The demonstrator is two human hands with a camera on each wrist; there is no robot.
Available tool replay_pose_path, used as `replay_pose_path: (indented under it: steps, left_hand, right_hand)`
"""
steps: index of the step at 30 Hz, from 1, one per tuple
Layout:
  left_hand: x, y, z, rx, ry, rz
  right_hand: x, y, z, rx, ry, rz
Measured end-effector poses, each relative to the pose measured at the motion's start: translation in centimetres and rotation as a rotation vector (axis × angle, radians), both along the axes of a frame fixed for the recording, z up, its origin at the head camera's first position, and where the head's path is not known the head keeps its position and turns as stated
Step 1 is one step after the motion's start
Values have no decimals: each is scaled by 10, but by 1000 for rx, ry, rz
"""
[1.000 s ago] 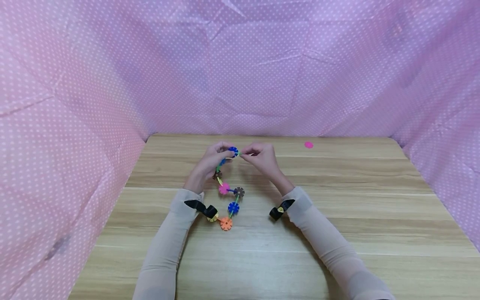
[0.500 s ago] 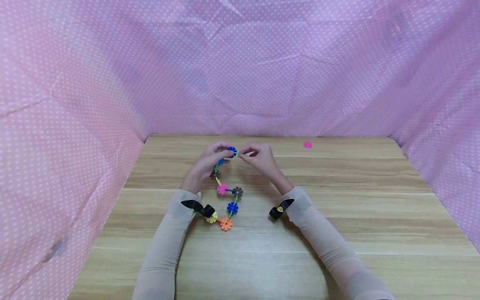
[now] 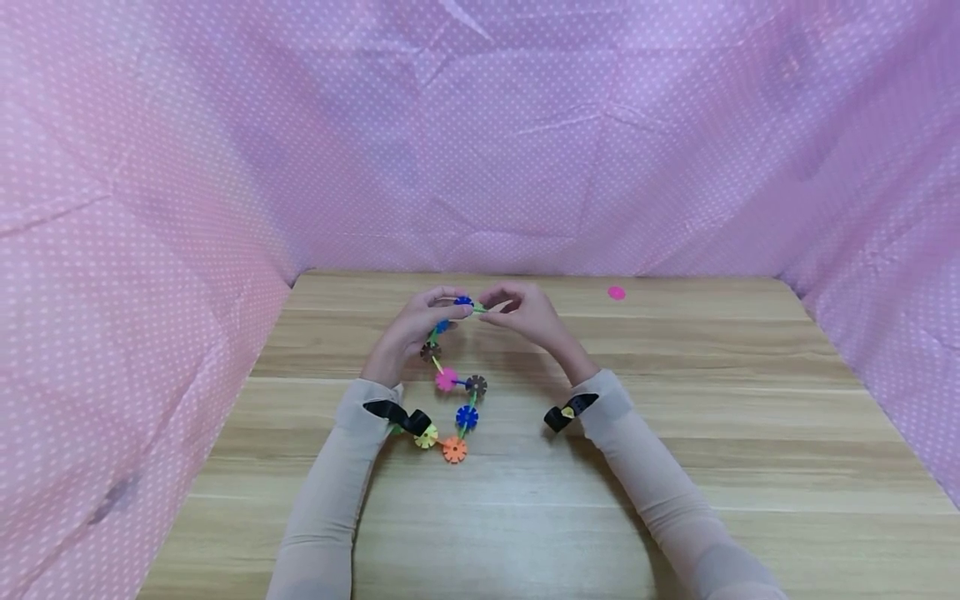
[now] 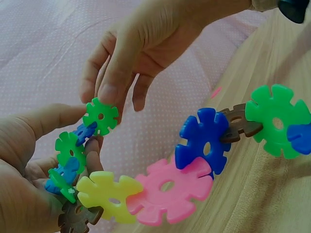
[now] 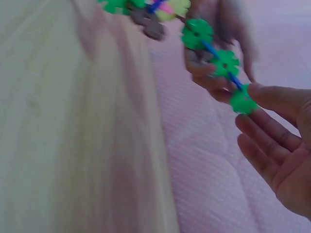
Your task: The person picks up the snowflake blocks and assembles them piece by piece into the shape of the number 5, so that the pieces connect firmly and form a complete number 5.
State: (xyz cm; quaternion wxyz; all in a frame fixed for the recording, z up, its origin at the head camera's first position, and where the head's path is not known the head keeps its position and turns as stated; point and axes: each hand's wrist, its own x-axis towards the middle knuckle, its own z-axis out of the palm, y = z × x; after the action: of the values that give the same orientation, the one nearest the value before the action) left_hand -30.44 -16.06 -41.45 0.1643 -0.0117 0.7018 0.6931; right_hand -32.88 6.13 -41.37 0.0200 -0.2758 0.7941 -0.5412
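A chain of notched plastic snowflake discs hangs from the hands down to the table in the head view. The left hand (image 3: 408, 329) pinches the chain near its upper end, at a blue disc (image 3: 462, 302). At the tip sits a green disc (image 4: 109, 122), which the right hand (image 3: 528, 315) pinches between thumb and fingers. Below follow a green disc (image 4: 65, 145), a brown disc (image 4: 80, 218), a yellow disc (image 4: 99, 187) and a pink disc (image 4: 150, 194). An orange disc (image 3: 454, 450) lies on the table beside a yellow one, partly behind the left wrist's strap.
A loose pink disc (image 3: 617, 293) lies near the far edge of the wooden table (image 3: 712, 400). Pink dotted cloth (image 3: 525, 150) hangs behind and at both sides. A black strap with a camera (image 3: 572, 412) sits on each wrist.
The right wrist has shifted slightly right and its fingers have spread a little. The blue disc at the left fingertips has tilted flatter, and more of the green end disc shows.
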Motion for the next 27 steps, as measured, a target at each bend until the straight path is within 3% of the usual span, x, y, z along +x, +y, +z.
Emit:
replay_pose_path:
  steps: [6, 11, 13, 20, 27]
  left_hand:
    - [-2, 3, -1, -65, -3, 4]
    - [-2, 3, -4, -121, 43, -20]
    - [-2, 3, -5, -124, 63, -29]
    - [-1, 6, -7, -109, 109, -46]
    - [1, 6, -5, -103, 118, -58]
  right_hand:
    - [-13, 32, 19, -24, -6, -44]
    - [-14, 64, 44, 13, 27, -101]
    - [-17, 79, 47, 25, 29, -110]
    - [-56, 146, 14, 48, -6, -210]
    - [-74, 191, -7, 156, -70, -230]
